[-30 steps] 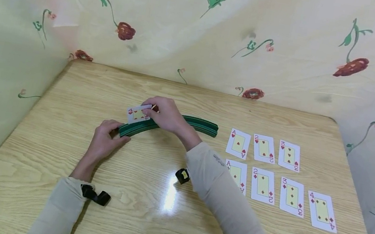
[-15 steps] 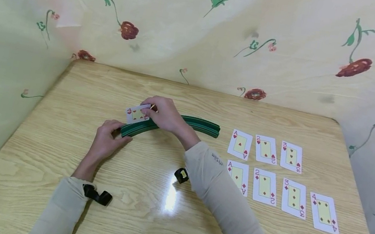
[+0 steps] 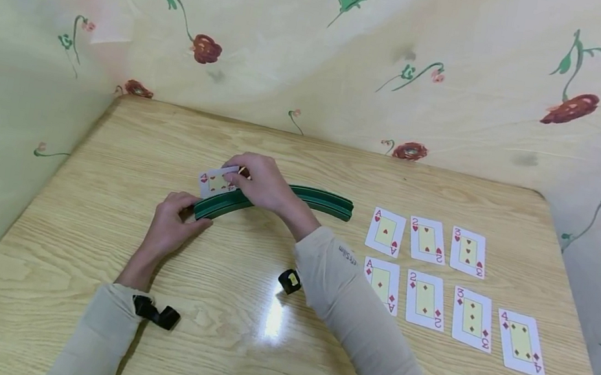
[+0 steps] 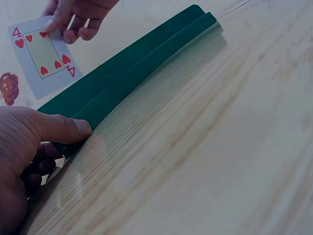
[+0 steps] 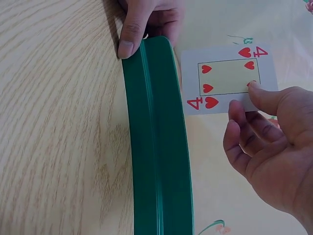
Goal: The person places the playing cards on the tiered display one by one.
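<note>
A curved green card holder (image 3: pixel 325 201) stands on the wooden table. My left hand (image 3: pixel 172 226) grips its left end, the thumb on the near side and the fingers behind, as the left wrist view also shows. Between thumb and fingers, my right hand (image 3: pixel 262 183) pinches a four of hearts (image 3: pixel 214 182) by one edge. In the right wrist view the four of hearts (image 5: pixel 227 78) is face up to the camera, just beyond the far side of the holder (image 5: pixel 161 137). My right forearm crosses over the holder's middle.
To the right lie two rows of face-up cards. The far row has the ace (image 3: pixel 385 232), two (image 3: pixel 426 239) and three of hearts (image 3: pixel 468 251). Nearer are diamonds, from the ace (image 3: pixel 380 285) to the four (image 3: pixel 520 342). A floral cloth (image 3: pixel 278 33) hangs behind the table.
The four of hearts has shifted very slightly left in my right hand. My left hand keeps its grip on the card holder, and the laid-out cards stay in place.
</note>
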`<action>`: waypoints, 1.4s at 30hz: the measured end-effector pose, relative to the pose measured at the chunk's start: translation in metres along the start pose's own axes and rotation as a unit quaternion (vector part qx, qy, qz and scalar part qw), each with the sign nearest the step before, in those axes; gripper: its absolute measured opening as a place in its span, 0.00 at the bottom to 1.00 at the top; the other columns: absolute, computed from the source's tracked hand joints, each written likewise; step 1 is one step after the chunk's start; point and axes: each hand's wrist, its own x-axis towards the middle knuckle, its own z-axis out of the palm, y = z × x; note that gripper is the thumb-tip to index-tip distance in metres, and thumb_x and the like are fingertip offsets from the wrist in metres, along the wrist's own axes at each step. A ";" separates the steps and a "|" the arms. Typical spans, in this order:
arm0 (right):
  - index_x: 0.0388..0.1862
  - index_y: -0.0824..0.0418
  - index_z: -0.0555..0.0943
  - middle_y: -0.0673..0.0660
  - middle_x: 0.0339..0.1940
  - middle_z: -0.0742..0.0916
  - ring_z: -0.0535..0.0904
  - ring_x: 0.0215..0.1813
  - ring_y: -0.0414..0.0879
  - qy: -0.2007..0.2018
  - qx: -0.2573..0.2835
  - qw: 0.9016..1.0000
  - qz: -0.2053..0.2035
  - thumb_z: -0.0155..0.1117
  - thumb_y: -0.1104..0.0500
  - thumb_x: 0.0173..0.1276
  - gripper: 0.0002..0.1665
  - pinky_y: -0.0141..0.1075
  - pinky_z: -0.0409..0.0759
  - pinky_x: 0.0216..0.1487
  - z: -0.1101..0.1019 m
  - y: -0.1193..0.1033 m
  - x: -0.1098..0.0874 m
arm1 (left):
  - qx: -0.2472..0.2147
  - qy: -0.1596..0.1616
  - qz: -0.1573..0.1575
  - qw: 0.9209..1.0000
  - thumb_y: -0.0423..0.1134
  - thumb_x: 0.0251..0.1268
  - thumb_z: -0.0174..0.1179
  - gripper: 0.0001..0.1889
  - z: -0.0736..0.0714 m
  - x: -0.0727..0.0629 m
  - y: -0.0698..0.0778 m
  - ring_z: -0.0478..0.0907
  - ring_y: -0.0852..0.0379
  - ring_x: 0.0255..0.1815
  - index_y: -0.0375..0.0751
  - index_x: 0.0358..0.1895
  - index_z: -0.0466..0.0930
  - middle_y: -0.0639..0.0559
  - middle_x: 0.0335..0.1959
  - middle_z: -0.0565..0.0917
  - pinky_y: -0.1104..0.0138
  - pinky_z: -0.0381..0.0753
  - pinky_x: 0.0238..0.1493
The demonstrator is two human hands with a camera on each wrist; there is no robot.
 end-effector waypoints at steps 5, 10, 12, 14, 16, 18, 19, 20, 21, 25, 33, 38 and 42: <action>0.52 0.62 0.85 0.57 0.51 0.88 0.80 0.47 0.47 -0.013 -0.001 1.000 -0.001 0.58 0.61 0.76 0.12 0.34 0.79 0.50 0.002 0.001 0.003 | -0.001 0.004 0.003 1.000 0.30 0.56 0.73 0.18 -0.001 0.001 0.000 0.71 0.52 0.48 0.29 0.50 0.84 0.35 0.47 0.85 0.76 0.67 0.46; 0.53 0.62 0.85 0.57 0.50 0.88 0.80 0.47 0.47 -0.024 -0.002 1.000 0.007 0.58 0.60 0.76 0.13 0.34 0.78 0.50 0.004 0.003 0.005 | 0.002 0.005 0.006 1.000 0.30 0.56 0.73 0.18 -0.002 0.001 0.002 0.71 0.51 0.48 0.28 0.50 0.84 0.34 0.47 0.84 0.78 0.66 0.46; 0.53 0.62 0.85 0.57 0.50 0.88 0.80 0.48 0.47 -0.026 -0.004 1.000 0.009 0.58 0.60 0.76 0.13 0.34 0.78 0.50 0.004 0.003 0.005 | 0.002 0.003 0.003 1.000 0.30 0.56 0.73 0.18 -0.002 0.002 0.002 0.71 0.51 0.49 0.28 0.50 0.83 0.34 0.48 0.84 0.78 0.66 0.46; 0.54 0.61 0.84 0.57 0.51 0.87 0.80 0.49 0.47 -0.026 -0.003 1.000 0.010 0.58 0.60 0.76 0.14 0.35 0.79 0.52 0.004 0.002 0.005 | 0.002 0.001 -0.002 1.000 0.30 0.56 0.73 0.18 -0.002 0.002 0.002 0.71 0.50 0.49 0.28 0.50 0.83 0.34 0.48 0.84 0.77 0.67 0.47; 0.57 0.61 0.83 0.57 0.54 0.86 0.80 0.50 0.48 -0.026 0.000 1.000 0.012 0.57 0.61 0.76 0.15 0.37 0.79 0.53 0.004 0.002 0.006 | 0.001 -0.003 -0.009 1.000 0.30 0.57 0.72 0.18 -0.001 0.002 0.003 0.71 0.50 0.49 0.28 0.50 0.83 0.35 0.48 0.84 0.75 0.67 0.47; 0.60 0.61 0.81 0.57 0.57 0.85 0.80 0.53 0.49 -0.026 0.004 1.000 0.013 0.57 0.61 0.76 0.17 0.37 0.80 0.55 0.004 0.002 0.006 | 0.001 -0.006 -0.014 1.000 0.30 0.57 0.72 0.17 -0.001 0.002 0.004 0.71 0.49 0.49 0.29 0.50 0.83 0.35 0.48 0.84 0.73 0.67 0.48; 0.62 0.61 0.80 0.57 0.58 0.85 0.80 0.54 0.49 -0.025 0.006 1.000 0.014 0.57 0.61 0.76 0.18 0.38 0.80 0.56 0.004 0.003 0.006 | 0.001 -0.007 -0.015 1.000 0.31 0.57 0.72 0.17 -0.002 0.002 0.004 0.71 0.49 0.49 0.29 0.50 0.83 0.35 0.48 0.84 0.72 0.67 0.48; 0.63 0.61 0.79 0.57 0.59 0.84 0.80 0.55 0.49 -0.023 0.009 1.000 0.015 0.58 0.61 0.76 0.18 0.38 0.80 0.57 0.004 0.003 0.005 | 0.001 -0.008 -0.017 1.000 0.31 0.57 0.72 0.17 -0.002 0.002 0.005 0.71 0.49 0.49 0.29 0.49 0.83 0.35 0.48 0.84 0.72 0.67 0.48; 0.64 0.60 0.79 0.57 0.60 0.84 0.80 0.55 0.49 -0.020 0.010 1.000 0.016 0.58 0.61 0.76 0.19 0.38 0.80 0.57 0.003 0.003 0.005 | 0.000 -0.008 -0.017 1.000 0.31 0.57 0.72 0.17 -0.002 0.002 0.005 0.71 0.49 0.49 0.29 0.49 0.83 0.35 0.48 0.84 0.71 0.66 0.48; 0.64 0.59 0.78 0.57 0.60 0.83 0.80 0.55 0.49 -0.004 0.017 1.000 0.015 0.61 0.61 0.74 0.21 0.38 0.80 0.57 0.000 0.005 0.001 | 0.003 -0.009 -0.020 1.000 0.31 0.57 0.72 0.17 -0.004 0.003 0.006 0.71 0.48 0.50 0.28 0.50 0.83 0.34 0.49 0.83 0.70 0.66 0.50; 0.66 0.62 0.76 0.61 0.62 0.83 0.81 0.51 0.51 0.025 0.030 0.999 0.012 0.63 0.59 0.73 0.24 0.40 0.80 0.55 -0.018 0.016 -0.018 | 0.005 -0.008 -0.018 1.000 0.32 0.58 0.72 0.17 -0.004 0.002 0.007 0.70 0.48 0.50 0.28 0.49 0.83 0.34 0.48 0.83 0.72 0.66 0.49; 0.65 0.61 0.76 0.61 0.60 0.83 0.81 0.50 0.52 0.048 0.036 0.998 0.023 0.64 0.57 0.73 0.24 0.41 0.81 0.53 -0.032 0.026 -0.034 | 0.004 -0.003 -0.016 1.000 0.31 0.57 0.73 0.17 -0.002 0.000 0.006 0.71 0.48 0.51 0.28 0.49 0.83 0.34 0.49 0.83 0.76 0.65 0.49; 0.63 0.60 0.78 0.60 0.59 0.84 0.81 0.51 0.52 0.066 0.031 0.997 0.030 0.64 0.57 0.73 0.22 0.43 0.80 0.54 -0.043 0.034 -0.047 | 0.007 -0.002 -0.015 1.000 0.31 0.57 0.72 0.17 -0.001 -0.001 0.006 0.71 0.48 0.51 0.28 0.49 0.83 0.34 0.49 0.83 0.78 0.65 0.48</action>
